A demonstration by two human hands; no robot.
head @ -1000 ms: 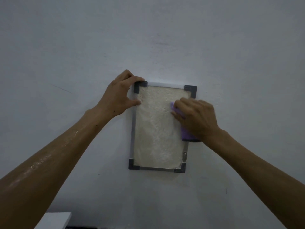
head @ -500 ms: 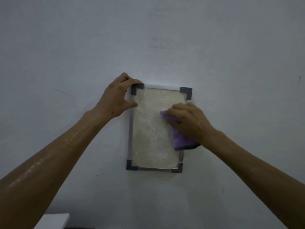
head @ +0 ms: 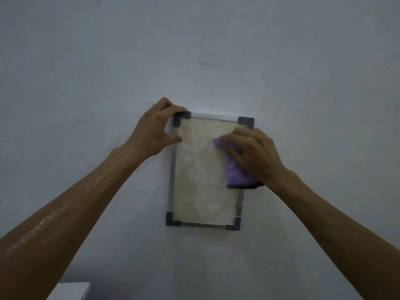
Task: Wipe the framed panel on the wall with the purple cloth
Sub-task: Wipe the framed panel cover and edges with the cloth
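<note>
A small framed panel [head: 199, 176] hangs upright on the wall, with a pale foamy surface, thin metal edges and dark corner pieces. My left hand [head: 153, 131] pinches the frame's upper left corner between thumb and fingers. My right hand [head: 253, 154] presses the purple cloth [head: 236, 176] flat against the panel's upper right area. The cloth sticks out past my fingertips on the left and hangs below my palm, over the right edge of the frame.
The wall [head: 194, 50] around the panel is plain grey-white. A white ledge or box corner [head: 71, 290] shows at the bottom left, below my left forearm.
My right hand with the cloth swept down and left across the panel, then back up toward the upper right. My left hand kept its hold on the corner.
</note>
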